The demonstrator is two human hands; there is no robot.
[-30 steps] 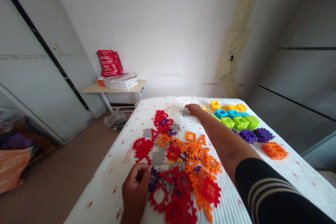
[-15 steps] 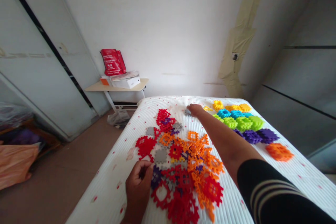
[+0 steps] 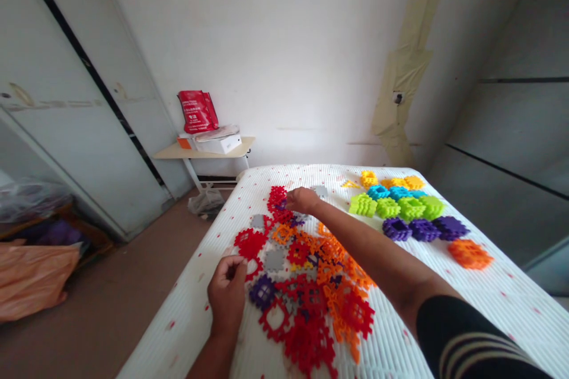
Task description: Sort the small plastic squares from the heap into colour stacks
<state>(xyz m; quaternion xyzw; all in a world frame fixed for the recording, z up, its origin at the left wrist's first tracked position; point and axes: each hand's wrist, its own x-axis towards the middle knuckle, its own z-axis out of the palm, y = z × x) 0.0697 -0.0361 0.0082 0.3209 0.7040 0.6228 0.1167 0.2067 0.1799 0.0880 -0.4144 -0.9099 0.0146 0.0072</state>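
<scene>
My left hand (image 3: 228,290) is curled, thumb against the bent index finger, with nothing visible in it. It is beside the near left edge of a heap of flat, notched plastic building pieces, close to a solid red piece (image 3: 249,243) and a purple window piece (image 3: 263,292). My right hand (image 3: 303,200) reaches over the heap's far end, fingers together and pointing down by small red and purple pieces (image 3: 281,204). Its fingertips are partly hidden, so what they hold cannot be made out. Behind that hand a grey square piece (image 3: 320,190) lies on the quilted cover (image 3: 186,308).
On the right stand rows of joined blocks: yellow (image 3: 368,178), blue (image 3: 379,192), green (image 3: 411,208), purple (image 3: 424,229) and orange (image 3: 470,254). Orange pieces (image 3: 331,249) fill the heap's right side. A small table (image 3: 171,152) with a red bag (image 3: 198,111) stands by the wall.
My right hand has let go of the grey square piece near the far edge and moved left to the heap's far end. My left hand has shifted slightly left and up.
</scene>
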